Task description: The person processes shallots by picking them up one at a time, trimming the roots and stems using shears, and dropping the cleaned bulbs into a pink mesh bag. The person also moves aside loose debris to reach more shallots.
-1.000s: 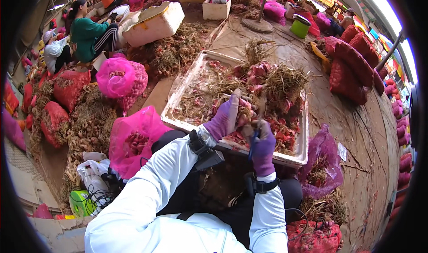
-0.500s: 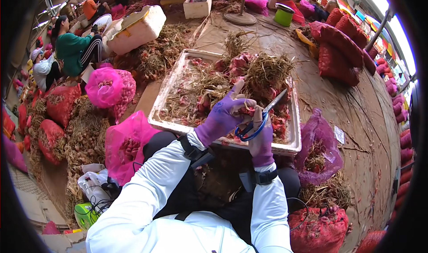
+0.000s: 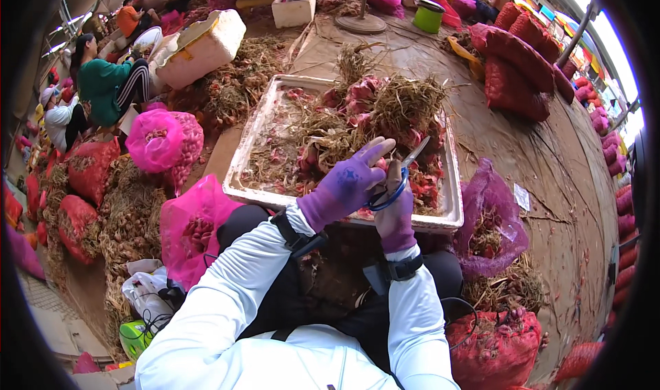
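Observation:
My right hand [image 3: 397, 215], in a purple glove with pale fingers, grips a pair of blue-handled scissors [image 3: 415, 152], blades pointing up and to the right. Close beside it is my gloved left hand [image 3: 342, 189], its upper fingers stretched out and the others curled toward the scissors. Whatever those curled fingers hold is hidden. Both hands are over the near side of a white foam tray [image 3: 452, 177]. Inside lies a heap of reddish bulbs that look like shallots [image 3: 361, 94], with dry straw-like stalks [image 3: 409, 105] and loose red skins.
Pink mesh bags [image 3: 199, 228] stand left of the tray, and a purple mesh bag [image 3: 489, 218] is at its right. A red sack [image 3: 493, 349] sits near my right knee. Stacked red sacks [image 3: 515, 81], a pole base [image 3: 361, 24] and a green spool [image 3: 427, 17] are farther off. People work at far left.
My left hand has turned, its knuckles now higher and its fingers more bunched. The reddish piece seen between my hands before no longer shows. The scissors have shifted slightly left with my right hand.

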`<state>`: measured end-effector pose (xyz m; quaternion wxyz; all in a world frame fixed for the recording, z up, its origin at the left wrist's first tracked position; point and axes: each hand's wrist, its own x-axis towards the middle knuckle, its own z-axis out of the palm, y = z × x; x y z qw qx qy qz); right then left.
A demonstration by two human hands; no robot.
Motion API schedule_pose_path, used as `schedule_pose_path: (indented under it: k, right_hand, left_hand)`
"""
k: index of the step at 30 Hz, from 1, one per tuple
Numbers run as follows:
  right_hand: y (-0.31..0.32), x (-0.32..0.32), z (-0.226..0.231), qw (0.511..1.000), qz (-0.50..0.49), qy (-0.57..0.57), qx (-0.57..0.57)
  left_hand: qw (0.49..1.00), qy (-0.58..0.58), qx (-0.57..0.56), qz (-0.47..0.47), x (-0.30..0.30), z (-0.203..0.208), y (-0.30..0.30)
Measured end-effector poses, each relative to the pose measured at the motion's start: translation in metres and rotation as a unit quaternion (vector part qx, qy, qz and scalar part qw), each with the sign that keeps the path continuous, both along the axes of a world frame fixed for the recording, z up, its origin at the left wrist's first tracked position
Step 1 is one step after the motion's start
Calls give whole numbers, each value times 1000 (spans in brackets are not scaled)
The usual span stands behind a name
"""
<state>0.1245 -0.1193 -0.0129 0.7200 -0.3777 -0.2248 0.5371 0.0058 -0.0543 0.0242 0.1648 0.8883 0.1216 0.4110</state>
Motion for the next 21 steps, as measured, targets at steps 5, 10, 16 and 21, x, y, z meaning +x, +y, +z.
schedule_pose_path:
  k: [5, 10, 16, 21]
  right_hand:
    - [0, 8, 1, 990, -40, 134, -10]
    - [7, 16, -3, 993, -52, 76, 75]
    - [8, 9, 5, 997, -67, -28, 41]
    - [12, 18, -5, 989, -133, 57, 1]
  left_hand:
    - [999, 36, 4, -30, -1, 2, -3]
    - [961, -42, -272, -30, -8, -8, 2]
    - [948, -69, -309, -35, -8, -12, 9]
    - [928, -65, -364, 41, -17, -10, 23]
